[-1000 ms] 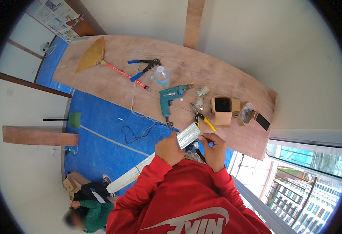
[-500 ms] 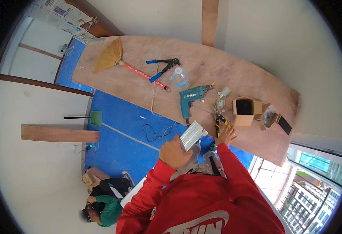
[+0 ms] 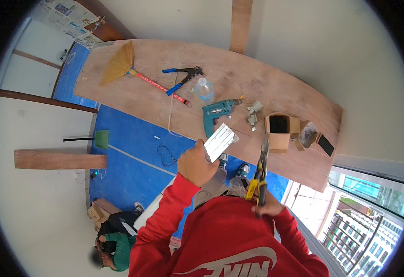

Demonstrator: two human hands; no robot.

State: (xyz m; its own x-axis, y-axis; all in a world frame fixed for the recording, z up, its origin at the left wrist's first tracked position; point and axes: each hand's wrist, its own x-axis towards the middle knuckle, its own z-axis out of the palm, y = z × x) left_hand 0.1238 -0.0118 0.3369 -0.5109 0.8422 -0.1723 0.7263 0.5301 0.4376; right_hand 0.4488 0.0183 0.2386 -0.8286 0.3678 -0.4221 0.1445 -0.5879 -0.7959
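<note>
My left hand [image 3: 197, 165] is closed round a flat, rectangular, shiny silver-white piece [image 3: 220, 142], perhaps metal, held over the table's near edge. My right hand [image 3: 271, 204] grips tin snips [image 3: 262, 173] with yellow and black handles, in front of my body, with the grey jaws pointing away from me. The two held things are apart. Just beyond the left hand lies a teal power drill [image 3: 218, 111] on the wooden table [image 3: 299, 171]. Small grey pieces [image 3: 253, 111] lie right of the drill.
Also on the table are a broom [image 3: 121, 64], a blue-handled hand riveter [image 3: 183, 79], a plastic bottle [image 3: 204, 90], an opened carton [image 3: 278, 143] and a dark phone [image 3: 325, 145]. A person in green [image 3: 116, 249] sits low at left. Blue sheeting [image 3: 133, 157] covers the floor.
My right hand has picked the tin snips up off the table and drawn them back toward my body. The silver-white piece stays in my left hand, now turned and brighter.
</note>
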